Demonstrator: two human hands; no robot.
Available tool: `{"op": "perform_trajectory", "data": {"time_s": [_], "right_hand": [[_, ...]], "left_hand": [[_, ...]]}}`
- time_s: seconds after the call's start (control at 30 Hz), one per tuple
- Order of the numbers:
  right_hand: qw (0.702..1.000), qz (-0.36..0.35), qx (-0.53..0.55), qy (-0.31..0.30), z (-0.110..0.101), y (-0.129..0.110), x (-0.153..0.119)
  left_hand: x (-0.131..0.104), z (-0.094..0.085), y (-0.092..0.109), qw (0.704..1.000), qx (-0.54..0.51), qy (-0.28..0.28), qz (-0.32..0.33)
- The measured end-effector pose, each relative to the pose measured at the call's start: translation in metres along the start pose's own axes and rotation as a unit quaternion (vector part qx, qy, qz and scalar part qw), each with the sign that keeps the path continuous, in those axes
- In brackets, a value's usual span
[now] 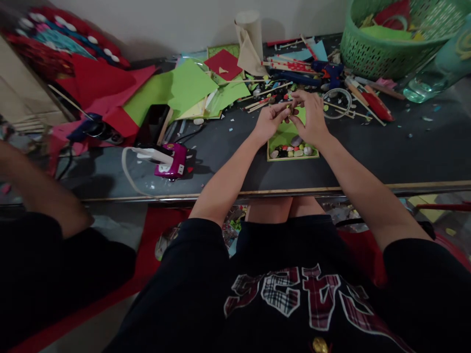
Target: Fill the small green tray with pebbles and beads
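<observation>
My left hand point(270, 120) and my right hand point(312, 115) meet above a green board point(275, 138). Between their fingertips is a small dark, stone-like piece point(289, 109), partly hidden; its exact kind is too small to tell. The fingers of both hands are closed about it. Along the near edge of the board lies a band of coloured pebbles point(290, 152), with a larger grey stone point(296, 140) just behind them. My hands cover the far part of the board.
Green paper point(191, 81), red paper point(99, 88), a cardboard roll point(250, 32), a tape roll point(337, 103) and a blue glue gun point(329, 71) lie behind. A purple power adapter point(172, 161) stands left. A green basket point(390, 54) is right. Another person's arm point(40, 191) reaches in at left.
</observation>
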State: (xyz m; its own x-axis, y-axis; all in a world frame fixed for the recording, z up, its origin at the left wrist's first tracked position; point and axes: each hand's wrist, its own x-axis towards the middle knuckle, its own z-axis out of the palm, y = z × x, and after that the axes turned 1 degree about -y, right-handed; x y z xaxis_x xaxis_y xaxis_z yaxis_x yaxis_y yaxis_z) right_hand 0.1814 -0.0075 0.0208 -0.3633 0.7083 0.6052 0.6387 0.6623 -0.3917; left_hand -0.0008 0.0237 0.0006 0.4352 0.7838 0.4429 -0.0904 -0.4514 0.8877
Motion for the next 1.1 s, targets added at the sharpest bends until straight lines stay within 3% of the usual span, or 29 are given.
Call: {"op": "perform_trajectory", "data": {"time_s": [0.13, 0.47, 1.1], "right_hand": [[1.0, -0.024, -0.004, 0.019, 0.001, 0.0014, 0.0006], [0.998, 0.016, 0.035, -0.051, 0.0037, 0.0026, -0.0014], [0.999, 0.006, 0.029, -0.036, 0.0063, 0.0092, -0.0016]], "left_hand": [[-0.0012, 0.0006, 0.0055, 1.0, 0.005, -0.005, -0.016], [-0.0016, -0.0003, -0.0019, 0.999, 0.039, -0.023, -0.026], [-0.0021, 0.0003, 0.0038, 0.998, 0.05, -0.004, -0.023]]}}
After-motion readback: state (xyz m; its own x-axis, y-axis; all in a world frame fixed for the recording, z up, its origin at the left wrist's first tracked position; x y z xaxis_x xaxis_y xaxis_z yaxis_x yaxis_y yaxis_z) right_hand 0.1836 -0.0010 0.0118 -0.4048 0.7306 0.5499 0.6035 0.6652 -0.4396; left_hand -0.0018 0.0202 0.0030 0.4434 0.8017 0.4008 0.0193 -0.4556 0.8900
